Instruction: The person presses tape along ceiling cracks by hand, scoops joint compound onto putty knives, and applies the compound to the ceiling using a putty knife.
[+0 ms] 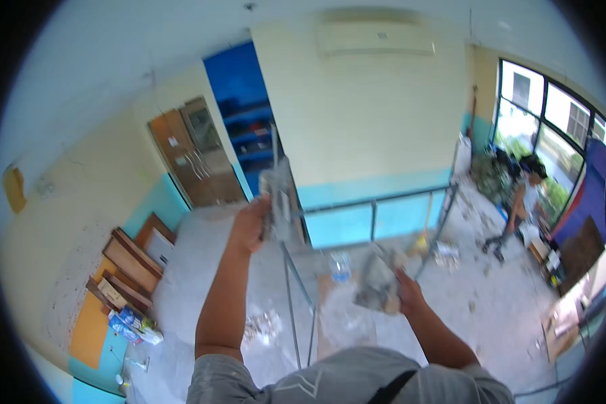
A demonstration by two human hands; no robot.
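Raised in front of me, my left hand [251,225] is closed round the handle of a grey plastering trowel [280,200], whose flat blade stands nearly upright and edge-on. Lower and to the right, my right hand [409,293] grips a broad, grey putty-smeared blade [378,281]. Motion blurs this tool, so its exact kind is unclear. The two tools are apart from each other. Behind them runs a metal scaffold frame [374,201], its rail crossing just right of the trowel.
A clear plastic container [341,266] stands on the floor below. Wooden boards [133,259] lean on the left wall beside bags [135,324]. Ahead is a cream and turquoise wall [377,128] with an air conditioner [376,37]. At the right, another person [520,202] is near the windows.
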